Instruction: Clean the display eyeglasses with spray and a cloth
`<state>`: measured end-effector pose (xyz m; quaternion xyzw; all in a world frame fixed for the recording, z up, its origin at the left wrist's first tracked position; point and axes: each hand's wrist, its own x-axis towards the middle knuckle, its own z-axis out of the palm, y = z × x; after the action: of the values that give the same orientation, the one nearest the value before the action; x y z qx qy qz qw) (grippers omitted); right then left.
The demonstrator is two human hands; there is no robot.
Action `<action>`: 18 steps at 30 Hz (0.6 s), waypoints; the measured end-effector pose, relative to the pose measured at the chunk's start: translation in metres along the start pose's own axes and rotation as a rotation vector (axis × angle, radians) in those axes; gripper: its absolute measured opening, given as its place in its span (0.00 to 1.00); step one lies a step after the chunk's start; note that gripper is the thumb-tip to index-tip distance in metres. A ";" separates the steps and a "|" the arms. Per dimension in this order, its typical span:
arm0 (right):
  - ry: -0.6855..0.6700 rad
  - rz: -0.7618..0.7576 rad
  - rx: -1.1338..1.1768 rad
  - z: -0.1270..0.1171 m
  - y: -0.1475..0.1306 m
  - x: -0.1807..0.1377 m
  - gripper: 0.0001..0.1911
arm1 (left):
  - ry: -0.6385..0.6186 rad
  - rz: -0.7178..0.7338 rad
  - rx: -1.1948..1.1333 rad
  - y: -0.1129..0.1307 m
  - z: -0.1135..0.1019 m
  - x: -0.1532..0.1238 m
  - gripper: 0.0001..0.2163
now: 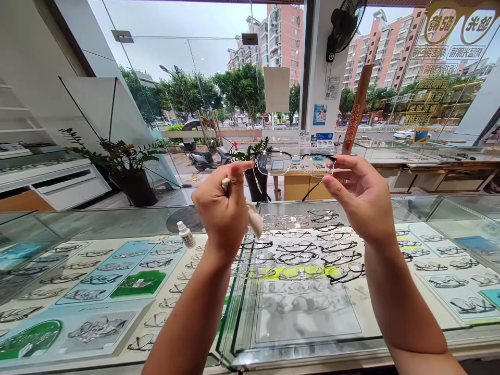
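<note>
A pair of eyeglasses (pixel 296 157) with dark upper rims and clear lenses is held up in front of me, its temples unfolded and pointing down and away. My right hand (pixel 365 200) pinches the right end of the frame between thumb and fingers. At the left end, the index fingertip of my left hand (pixel 222 208) meets the frame. That hand is curled around a pale cloth (pixel 255 220), which hangs out beside the palm, and a bit of it pokes out near the thumb.
Below my hands is a glass display counter (pixel 308 317) with many glasses inside. On its top stands a small white bottle (pixel 186 235), left of my left wrist. Beyond are potted plants (pixel 135 179), a wooden-fronted counter (pixel 299 185) and glass doors (pixel 219 62).
</note>
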<state>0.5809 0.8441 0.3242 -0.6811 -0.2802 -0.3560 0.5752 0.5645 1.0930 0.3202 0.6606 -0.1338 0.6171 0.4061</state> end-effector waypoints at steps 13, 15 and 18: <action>-0.031 0.033 -0.019 0.001 0.004 0.001 0.26 | -0.072 0.126 0.011 0.011 0.001 0.001 0.22; -0.035 0.037 -0.020 0.001 0.004 0.001 0.26 | -0.080 0.145 0.035 0.010 0.001 0.001 0.26; -0.046 0.049 -0.034 0.001 0.004 0.000 0.27 | -0.081 0.178 0.074 0.008 0.002 0.002 0.26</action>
<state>0.5845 0.8447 0.3220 -0.7054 -0.2706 -0.3306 0.5656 0.5604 1.0872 0.3248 0.6850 -0.1854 0.6280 0.3195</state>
